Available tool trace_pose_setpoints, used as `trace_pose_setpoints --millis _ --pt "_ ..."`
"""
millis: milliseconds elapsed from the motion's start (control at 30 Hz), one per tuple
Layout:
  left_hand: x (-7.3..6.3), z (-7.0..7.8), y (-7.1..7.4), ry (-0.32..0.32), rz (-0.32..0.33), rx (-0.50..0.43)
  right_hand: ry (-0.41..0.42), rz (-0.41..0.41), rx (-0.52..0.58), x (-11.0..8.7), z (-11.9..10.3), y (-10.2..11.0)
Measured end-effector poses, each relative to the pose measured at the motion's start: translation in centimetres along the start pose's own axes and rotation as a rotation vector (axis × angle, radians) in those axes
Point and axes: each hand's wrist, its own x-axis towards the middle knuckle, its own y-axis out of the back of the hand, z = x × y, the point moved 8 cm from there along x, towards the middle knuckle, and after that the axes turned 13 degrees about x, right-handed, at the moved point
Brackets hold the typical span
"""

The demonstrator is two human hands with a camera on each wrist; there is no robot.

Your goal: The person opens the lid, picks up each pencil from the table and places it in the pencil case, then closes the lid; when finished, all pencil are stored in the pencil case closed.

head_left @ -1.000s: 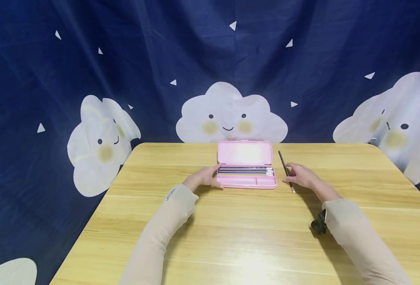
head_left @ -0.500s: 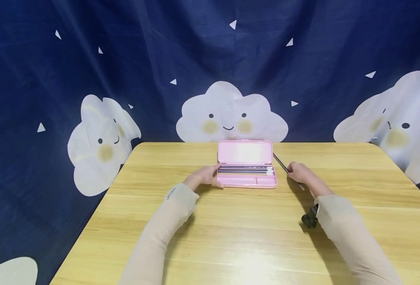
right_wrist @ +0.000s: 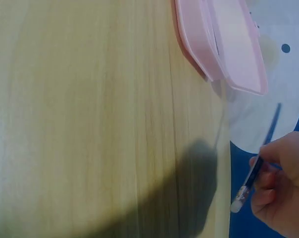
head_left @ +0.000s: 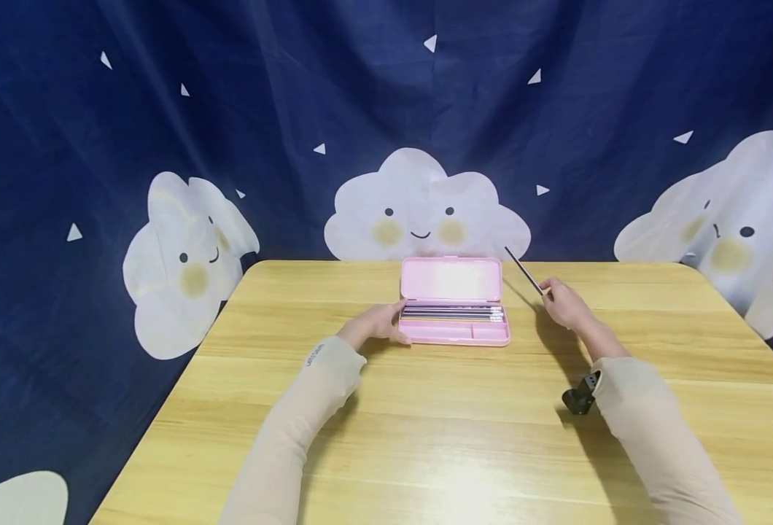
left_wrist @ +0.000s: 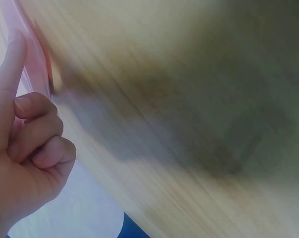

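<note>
head view: a person sits at a wooden bench (head_left: 426,437) with a pink pencil case (head_left: 453,300) lying open between the hands. the left hand (head_left: 378,326) rests against the case's left end, steadying it. several pencils (head_left: 452,315) already lie side by side in the case's long tray. the right hand (head_left: 562,302), just right of the case, pinches one dark pencil (head_left: 524,270) and holds it lifted off the bench, its tip slanting up and toward the lid. judging by this, most pencils are packed and this one is not yet in the case; the lid is still open

left wrist view: blurred. the left hand (left_wrist: 25,148) has its forefinger stretched straight along the pink rim of the case (left_wrist: 38,64), the other fingers curled into the palm, gripping nothing

right wrist view: the right hand (right_wrist: 280,186) clamps finger and thumb round the pencil (right_wrist: 258,166) near its white eraser end. the case (right_wrist: 221,42) lies further ahead of the hand, apart from the pencil, with bare bench (right_wrist: 90,124) beside it
</note>
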Motion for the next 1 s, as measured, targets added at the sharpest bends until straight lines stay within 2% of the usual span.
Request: trace_pose_setpoints --millis 133,267,367,467,767,1000 --pt "0.0 0.0 0.1 -0.002 -0.001 -0.006 0.081 0.011 0.031 0.4 -1.3 -0.5" --pt "-0.1 -0.2 0.2 0.011 -0.003 -0.006 0.176 -0.076 0.029 1.0 -3.1 -2.4" --pt "-0.1 -0.1 0.1 0.009 -0.004 0.004 0.262 -0.147 -0.018 1.3 -4.7 -4.2" --pt "-0.1 0.1 0.1 -0.002 -0.004 0.0 0.32 -0.181 -0.079 1.4 -6.0 -5.6" --pt "-0.2 0.0 0.3 0.006 -0.004 0.019 0.332 -0.241 -0.182 2.2 -8.7 -9.0" --pt "-0.2 0.1 0.3 0.012 -0.005 0.028 0.34 -0.257 -0.199 2.4 -9.0 -10.1"
